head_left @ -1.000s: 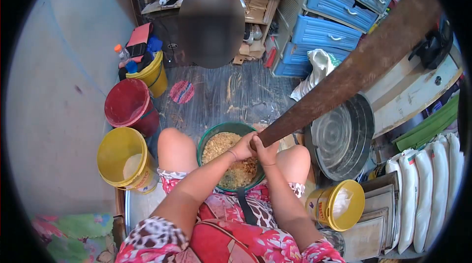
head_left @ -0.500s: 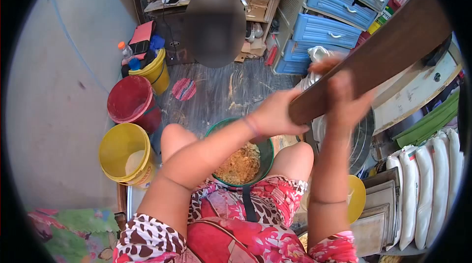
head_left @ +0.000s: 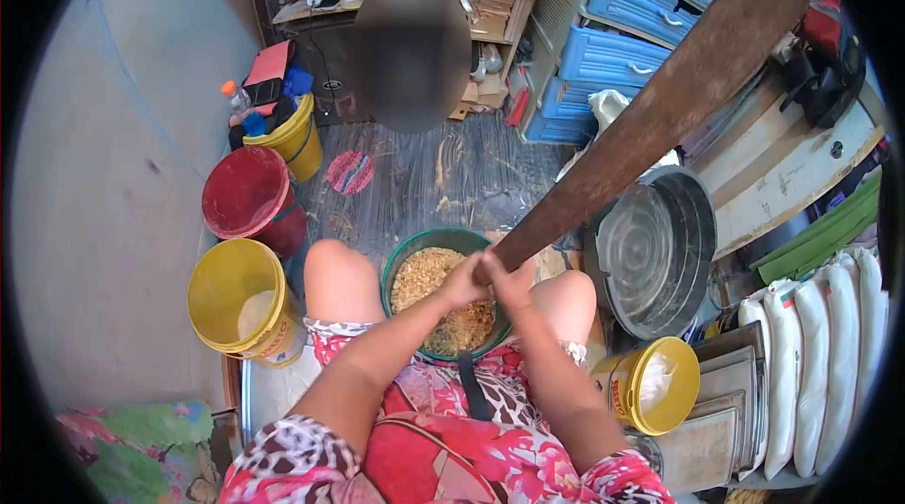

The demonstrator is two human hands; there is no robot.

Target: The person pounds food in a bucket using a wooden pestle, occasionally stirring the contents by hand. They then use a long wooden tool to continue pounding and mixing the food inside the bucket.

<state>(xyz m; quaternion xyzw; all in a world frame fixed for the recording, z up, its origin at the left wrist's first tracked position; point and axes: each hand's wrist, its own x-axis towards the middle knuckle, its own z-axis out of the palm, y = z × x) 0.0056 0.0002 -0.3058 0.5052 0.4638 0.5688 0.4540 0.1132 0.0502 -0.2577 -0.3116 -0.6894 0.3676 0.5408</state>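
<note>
A long brown wooden board slants from the upper right down toward my lap. My left hand is wrapped round its lower end, and my right hand grips it from the other side, close against the left. Both hands are above a green bucket held between my legs. Inside the bucket lies a yellowish-brown crumbly mix, darker on the side nearest me. The hands cover part of the bucket, and the board's upper end runs out of view.
To the left stand an open yellow bucket, a red bucket and a filled yellow bucket. A large black basin and a yellow bucket with white contents are on the right. Blue drawers stand behind.
The board has swung to a steeper slant, its lower end down toward the bucket. Both hands have moved down and come together on it. More of the black basin and right yellow bucket shows.
</note>
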